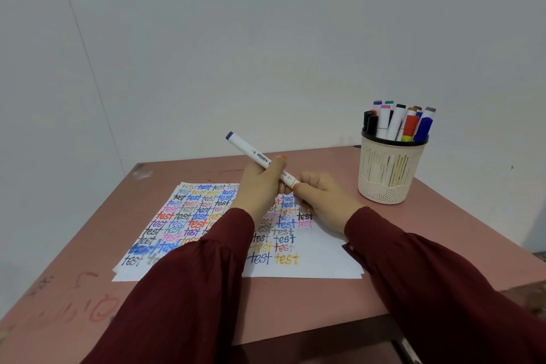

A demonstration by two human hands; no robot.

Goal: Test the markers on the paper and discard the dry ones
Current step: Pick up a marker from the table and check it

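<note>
Marker (253, 153) over paper (183, 216), basket (384, 177) nearby.

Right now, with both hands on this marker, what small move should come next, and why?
Probably pull the near cap off with the right hand: the left hand grips the marker above the paper, the right hand pinches its near end, and no bare tip shows.

The paper (310, 266) bears "test" repeated in rows of many colours.
</note>
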